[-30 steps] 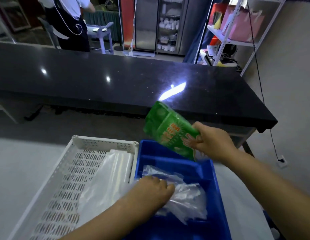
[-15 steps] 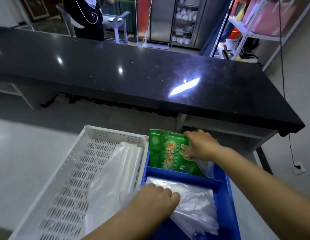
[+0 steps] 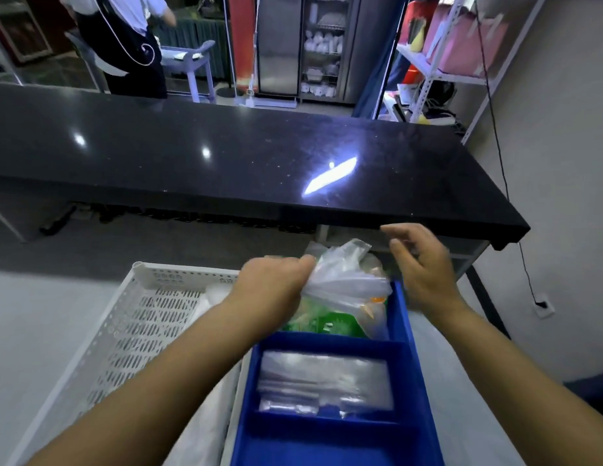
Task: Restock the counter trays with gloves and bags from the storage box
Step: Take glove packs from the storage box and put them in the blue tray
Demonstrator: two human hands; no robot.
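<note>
Head view: left hand grips clear bags over blue tray.

left hand gripping clear bags, blue tray, right hand spread

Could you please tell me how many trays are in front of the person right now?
2: the white perforated tray on the left, and the blue divided tray right beside it. Others may lie out of view.

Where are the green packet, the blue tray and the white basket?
green packet (image 3: 330, 322): head view, on its printed front, in the tray's far compartment.
blue tray (image 3: 327, 342): head view, on the divider wall between compartments.
white basket (image 3: 179, 268): head view, on its far rim.
</note>
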